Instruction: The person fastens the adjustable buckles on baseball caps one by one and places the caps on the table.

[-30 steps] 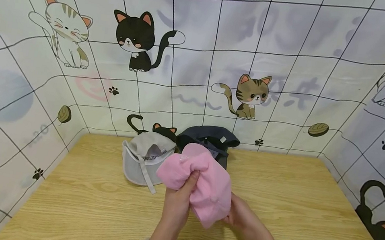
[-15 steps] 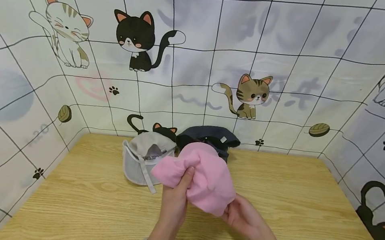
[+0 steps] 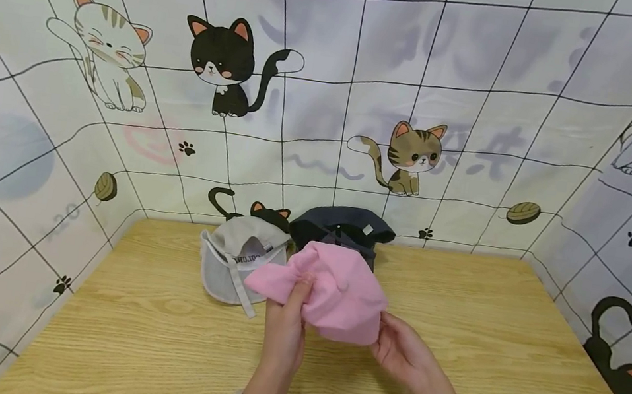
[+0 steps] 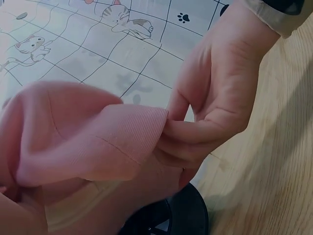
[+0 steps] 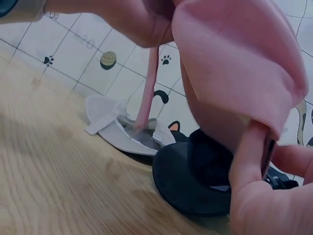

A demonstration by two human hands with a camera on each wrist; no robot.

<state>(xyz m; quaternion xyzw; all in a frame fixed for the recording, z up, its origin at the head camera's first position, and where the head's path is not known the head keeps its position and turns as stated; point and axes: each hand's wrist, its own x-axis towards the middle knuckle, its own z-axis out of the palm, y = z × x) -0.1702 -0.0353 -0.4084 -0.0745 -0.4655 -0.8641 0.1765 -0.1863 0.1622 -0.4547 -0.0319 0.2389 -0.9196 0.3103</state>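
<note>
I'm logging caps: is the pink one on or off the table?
Off: left hand and right hand hold the pink cap above the table.

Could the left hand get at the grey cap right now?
Probably not while the left hand grips the pink cap; freed, it likely could, since the grey cap lies just ahead on the table, its left side uncovered.

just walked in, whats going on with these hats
A person is holding a pink hat up off the wooden table with both hands. The left hand grips one side, thumb on top of the bunched fabric, and the right hand pinches the edge on the other side. A light grey cap and a dark hat sit beyond it, near the back wall.
</note>
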